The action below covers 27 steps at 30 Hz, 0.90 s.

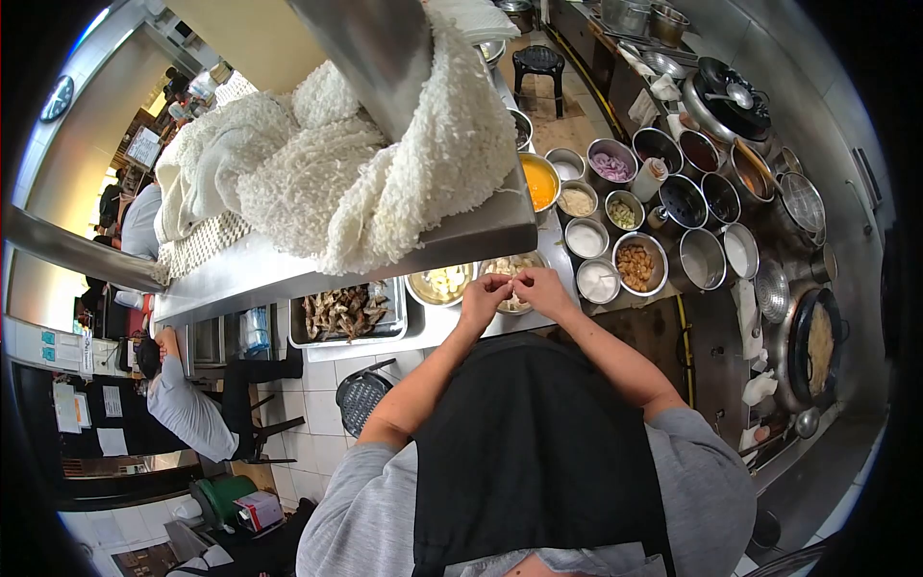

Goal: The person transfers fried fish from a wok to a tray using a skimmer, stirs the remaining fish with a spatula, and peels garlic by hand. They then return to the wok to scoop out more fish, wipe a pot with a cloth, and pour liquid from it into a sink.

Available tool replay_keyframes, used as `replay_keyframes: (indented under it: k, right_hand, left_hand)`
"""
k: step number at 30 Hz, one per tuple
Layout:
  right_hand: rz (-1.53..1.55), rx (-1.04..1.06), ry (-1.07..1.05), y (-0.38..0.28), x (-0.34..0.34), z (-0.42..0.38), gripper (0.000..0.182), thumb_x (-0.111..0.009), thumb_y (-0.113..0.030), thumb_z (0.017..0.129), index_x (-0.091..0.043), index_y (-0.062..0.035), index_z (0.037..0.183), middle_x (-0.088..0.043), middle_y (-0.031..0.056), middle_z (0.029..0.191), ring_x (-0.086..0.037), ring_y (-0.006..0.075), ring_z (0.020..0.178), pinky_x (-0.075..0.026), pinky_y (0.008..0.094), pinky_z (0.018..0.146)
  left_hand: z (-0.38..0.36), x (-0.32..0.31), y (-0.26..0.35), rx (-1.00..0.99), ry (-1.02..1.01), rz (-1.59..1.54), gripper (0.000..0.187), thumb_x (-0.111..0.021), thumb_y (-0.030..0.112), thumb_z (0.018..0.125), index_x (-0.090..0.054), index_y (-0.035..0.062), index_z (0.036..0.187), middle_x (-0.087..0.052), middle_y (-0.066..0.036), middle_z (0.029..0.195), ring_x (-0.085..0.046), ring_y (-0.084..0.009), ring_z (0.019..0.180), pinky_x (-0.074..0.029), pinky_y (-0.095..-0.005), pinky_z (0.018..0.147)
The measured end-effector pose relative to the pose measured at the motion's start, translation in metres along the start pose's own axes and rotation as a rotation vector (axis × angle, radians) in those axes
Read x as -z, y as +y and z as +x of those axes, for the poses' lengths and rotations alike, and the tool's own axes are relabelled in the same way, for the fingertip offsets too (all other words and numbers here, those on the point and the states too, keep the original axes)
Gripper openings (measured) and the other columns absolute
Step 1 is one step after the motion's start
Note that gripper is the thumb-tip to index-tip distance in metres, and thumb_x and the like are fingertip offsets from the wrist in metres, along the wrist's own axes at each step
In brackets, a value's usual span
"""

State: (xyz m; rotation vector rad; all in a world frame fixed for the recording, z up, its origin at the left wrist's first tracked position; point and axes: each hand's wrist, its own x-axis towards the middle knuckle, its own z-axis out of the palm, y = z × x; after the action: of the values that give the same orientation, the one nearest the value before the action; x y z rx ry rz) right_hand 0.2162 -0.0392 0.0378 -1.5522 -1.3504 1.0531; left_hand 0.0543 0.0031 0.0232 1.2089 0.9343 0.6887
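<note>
My left hand (487,296) and my right hand (540,292) meet fingertip to fingertip over a metal bowl (547,261) of pale, peeled-looking pieces. Both are pinched closed; whatever sits between the fingers is too small to make out. Left of that bowl stands another bowl with pale yellow chunks (444,283). Further left, a metal tray (399,330) holds a pile of brownish shrimp-like pieces (346,313). On the right, nearest my right hand, are a bowl of white powder (598,281) and a bowl of browned chunks (636,267).
A steel shelf (481,238) piled with white towels (385,173) overhangs the counter. Several pots and bowls, one with sliced purple onion (612,162), fill the right side. A wok (817,341) sits far right. A seated person (197,409) and a black stool (363,399) are left.
</note>
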Motion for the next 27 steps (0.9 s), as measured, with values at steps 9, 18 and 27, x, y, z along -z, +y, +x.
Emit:
replay_keyframes:
  k: [9,18,27]
  right_hand:
    - [0.271,-0.142,0.037,0.003,-0.003,0.002,0.018,-0.059,-0.014,0.083,-0.062,0.0042,0.08,-0.063,0.0065,0.068,-0.059,0.0104,0.056,-0.05,0.0246,0.053]
    - [0.067,-0.097,0.185,0.004,0.001,0.002,0.016,-0.059,-0.012,0.082,-0.061,0.0041,0.084,-0.065,0.0111,0.072,-0.062,0.0163,0.058,-0.051,0.0293,0.054]
    - [-0.404,0.088,0.144,0.008,0.012,0.012,0.016,-0.052,-0.007,0.078,-0.063,-0.0005,0.088,-0.062,0.0185,0.087,-0.059,0.035,0.086,-0.047,0.0428,0.077]
  left_hand:
    - [0.003,0.003,-0.011,0.044,-0.003,-0.233,0.03,-0.058,0.006,0.088,-0.052,-0.0044,0.115,-0.063,-0.01,0.097,-0.062,-0.0159,0.084,-0.053,-0.0272,0.077]
    - [0.002,0.012,-0.007,0.22,-0.032,-0.704,0.027,-0.056,0.01,0.089,-0.051,0.0028,0.114,-0.059,-0.009,0.1,-0.06,-0.0174,0.083,-0.052,-0.0315,0.079]
    - [0.011,0.079,-0.01,0.046,0.291,-0.198,0.022,-0.056,0.01,0.087,-0.057,0.0026,0.108,-0.065,-0.007,0.092,-0.057,-0.0107,0.072,-0.048,-0.0245,0.067]
